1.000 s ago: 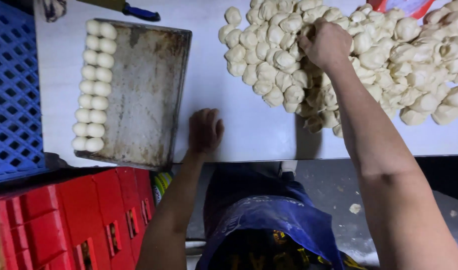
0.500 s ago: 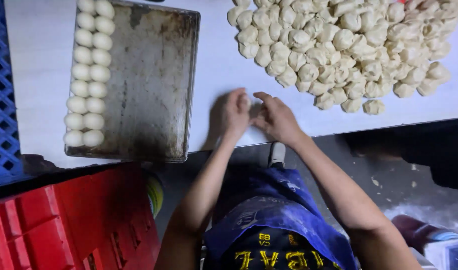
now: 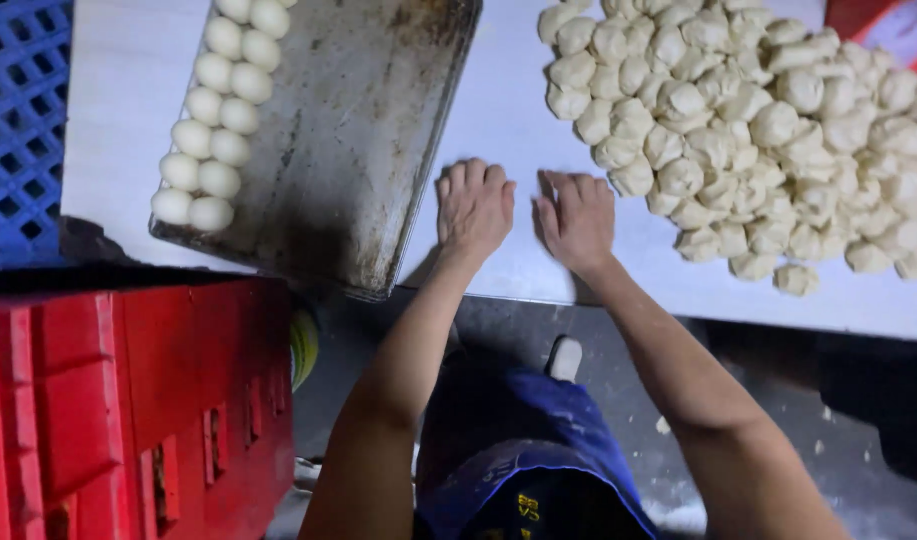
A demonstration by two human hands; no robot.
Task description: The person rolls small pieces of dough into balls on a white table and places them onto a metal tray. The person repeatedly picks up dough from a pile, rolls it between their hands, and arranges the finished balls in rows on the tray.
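I see my left hand (image 3: 474,207) and right hand (image 3: 578,217) cupped palm-down on the bench (image 3: 508,130); what either grip holds, I cannot tell.

A white table (image 3: 128,90) is spanning the far side; red crates (image 3: 128,400) are standing near left over a dim, perhaps grey floor (image 3: 758,400).

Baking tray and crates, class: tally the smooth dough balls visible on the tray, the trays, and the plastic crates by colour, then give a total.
Smooth dough balls in view on the tray: 10
Metal baking tray: 1
Blue crate: 1
Red crate: 1
Total: 13
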